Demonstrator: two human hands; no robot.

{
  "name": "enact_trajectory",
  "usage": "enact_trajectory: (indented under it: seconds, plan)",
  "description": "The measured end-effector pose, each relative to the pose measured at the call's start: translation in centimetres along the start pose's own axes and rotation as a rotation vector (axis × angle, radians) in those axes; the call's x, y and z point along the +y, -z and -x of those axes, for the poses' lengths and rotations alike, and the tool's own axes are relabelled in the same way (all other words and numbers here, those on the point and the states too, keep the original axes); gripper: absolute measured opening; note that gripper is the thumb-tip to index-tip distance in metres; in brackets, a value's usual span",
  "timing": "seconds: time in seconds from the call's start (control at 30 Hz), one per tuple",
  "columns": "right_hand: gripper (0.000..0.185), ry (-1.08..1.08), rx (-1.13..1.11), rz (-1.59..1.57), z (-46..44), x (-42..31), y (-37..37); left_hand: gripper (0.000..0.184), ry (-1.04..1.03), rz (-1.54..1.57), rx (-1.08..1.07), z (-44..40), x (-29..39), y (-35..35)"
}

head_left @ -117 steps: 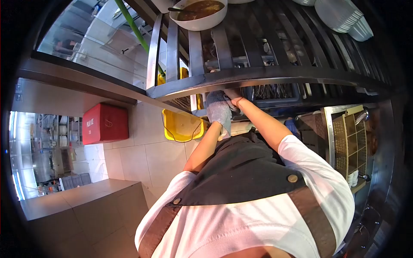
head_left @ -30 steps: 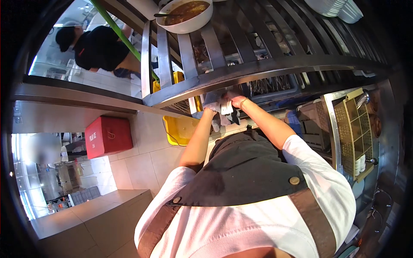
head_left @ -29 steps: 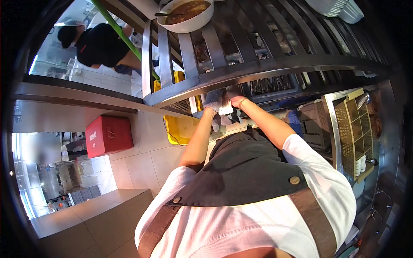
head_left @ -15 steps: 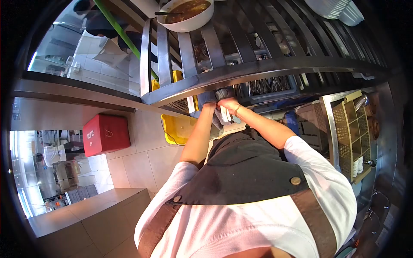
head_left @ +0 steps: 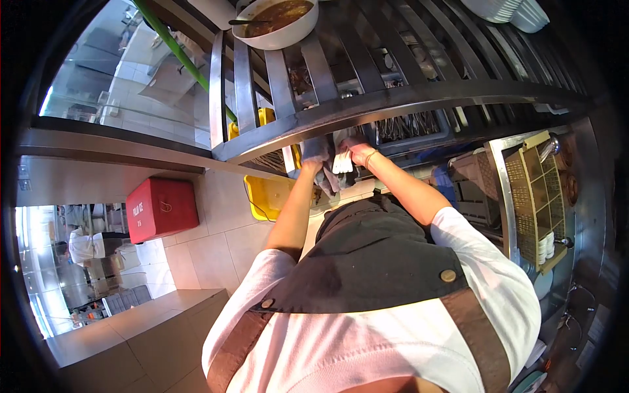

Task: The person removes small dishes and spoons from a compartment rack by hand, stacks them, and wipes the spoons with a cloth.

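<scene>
My right hand [head_left: 360,152] is closed around a bunch of several white spoons [head_left: 342,162], their pale ends pointing toward me. A dark grey cloth [head_left: 316,148] hangs beside and partly behind them. My left hand [head_left: 312,165] grips that cloth just left of the spoons; its fingertips are mostly hidden in the folds. Both hands are under the front rail of a slatted metal shelf [head_left: 367,105]. Just beyond my right hand is a tray of metal cutlery [head_left: 411,128].
A white bowl of soup [head_left: 278,23] with a spoon sits on the shelf above. Stacked white containers [head_left: 511,12] stand at upper right. A yellow bin [head_left: 267,196] and a red box [head_left: 162,209] are at left. A divided basket [head_left: 537,203] stands at right.
My hands have moved apart slightly, the left one leftward, and the white spoons show more clearly beside the cloth. A person in dark clothing behind the glass has left the view.
</scene>
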State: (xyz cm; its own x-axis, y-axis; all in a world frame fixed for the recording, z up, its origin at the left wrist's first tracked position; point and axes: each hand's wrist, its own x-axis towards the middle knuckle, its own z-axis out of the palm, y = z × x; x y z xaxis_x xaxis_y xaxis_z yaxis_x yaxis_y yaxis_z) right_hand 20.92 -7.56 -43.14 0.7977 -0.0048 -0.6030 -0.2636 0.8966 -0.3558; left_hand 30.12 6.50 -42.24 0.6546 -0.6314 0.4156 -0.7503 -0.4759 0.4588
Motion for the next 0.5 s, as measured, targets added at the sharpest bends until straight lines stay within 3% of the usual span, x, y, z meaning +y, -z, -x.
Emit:
enact_trajectory:
  seconds: [0.07,0.13,0.2,0.27,0.33,0.37,0.43,0.5]
  plan:
    - [0.019,0.037,0.017,0.1,6.1,-1.0,-6.1,0.022,-0.01,0.229,-0.131,-0.5,1.9,0.1]
    - [0.023,0.052,0.02,0.141,7.3,-1.2,-7.9,0.023,0.049,0.234,-0.153,-1.4,5.8,3.5]
    - [0.025,0.193,0.096,0.217,5.7,-0.5,-7.2,0.022,-0.103,-0.061,-0.168,-1.7,5.9,4.2]
    - [0.025,0.24,0.129,0.298,5.5,-0.2,-7.1,0.023,-0.105,-0.056,-0.24,-1.9,6.6,5.2]
    - [0.026,0.298,0.161,0.368,5.7,-0.1,-7.4,0.026,-0.21,-0.251,-0.077,-1.5,3.9,2.8]
    - [0.02,0.199,0.069,0.336,5.6,0.0,-7.2,0.029,-0.148,-0.222,0.204,-1.2,1.7,0.1]
    - [0.011,0.012,-0.07,0.287,5.4,1.2,-6.7,0.028,0.119,0.157,0.099,-1.4,0.9,0.2]
    - [0.005,0.028,0.037,0.463,6.1,2.8,-6.9,0.026,0.327,0.469,0.076,-1.6,0.8,0.4]
